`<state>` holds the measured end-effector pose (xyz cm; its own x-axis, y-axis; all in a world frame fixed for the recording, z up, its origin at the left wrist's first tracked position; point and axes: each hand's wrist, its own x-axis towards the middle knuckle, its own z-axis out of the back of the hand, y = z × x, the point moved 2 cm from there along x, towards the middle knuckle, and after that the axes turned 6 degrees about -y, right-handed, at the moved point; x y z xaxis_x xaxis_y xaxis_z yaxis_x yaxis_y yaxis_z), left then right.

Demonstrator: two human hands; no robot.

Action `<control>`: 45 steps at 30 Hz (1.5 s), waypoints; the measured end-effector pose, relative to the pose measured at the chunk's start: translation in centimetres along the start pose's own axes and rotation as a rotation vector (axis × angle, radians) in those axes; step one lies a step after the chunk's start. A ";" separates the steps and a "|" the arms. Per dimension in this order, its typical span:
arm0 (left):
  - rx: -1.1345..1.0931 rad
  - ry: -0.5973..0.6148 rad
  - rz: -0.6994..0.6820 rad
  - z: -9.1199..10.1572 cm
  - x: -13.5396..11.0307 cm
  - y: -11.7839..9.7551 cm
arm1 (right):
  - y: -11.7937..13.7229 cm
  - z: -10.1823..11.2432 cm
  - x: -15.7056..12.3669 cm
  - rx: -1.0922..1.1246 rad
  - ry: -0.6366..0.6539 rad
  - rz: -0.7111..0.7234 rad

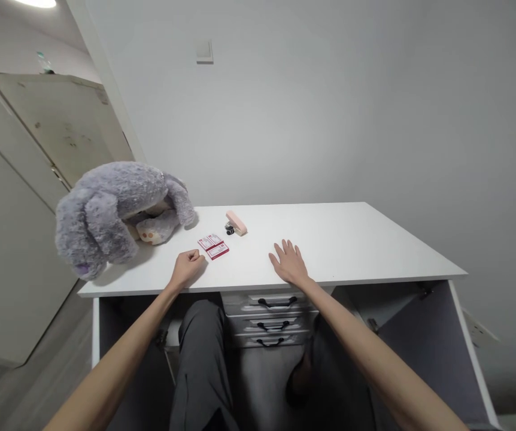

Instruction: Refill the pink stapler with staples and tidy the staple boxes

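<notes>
My left hand [188,268] rests on the white tabletop [330,233] as a loose fist, with nothing showing in it. Just beyond its knuckles lie several small flat red-and-white boxes [217,250], grouped side by side. Behind these boxes sits a pink stapler [236,222], angled on the surface, with a small black piece [230,229] against its left side. Palm down near the front edge, my right hand [289,262] lies flat with its fingers spread and holds nothing. It is apart from the boxes and the stapler.
A large grey-purple plush toy [118,203] takes up the table's left end. Below the top are drawers with black handles [277,302] and open cabinet doors [437,347] at either side. A wall with a switch [205,52] stands behind.
</notes>
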<state>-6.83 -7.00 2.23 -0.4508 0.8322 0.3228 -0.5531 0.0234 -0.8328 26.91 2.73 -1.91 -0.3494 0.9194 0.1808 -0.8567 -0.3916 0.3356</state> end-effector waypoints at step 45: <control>0.058 -0.019 -0.038 0.0 0.3 0.8 | 0.0 -0.5 -0.1 -0.023 -0.047 0.009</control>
<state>-7.38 -6.76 1.69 -0.4417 0.8208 0.3624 -0.6096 0.0218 -0.7924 26.74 2.68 -2.40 -0.3388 0.9130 0.2274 -0.8625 -0.3980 0.3127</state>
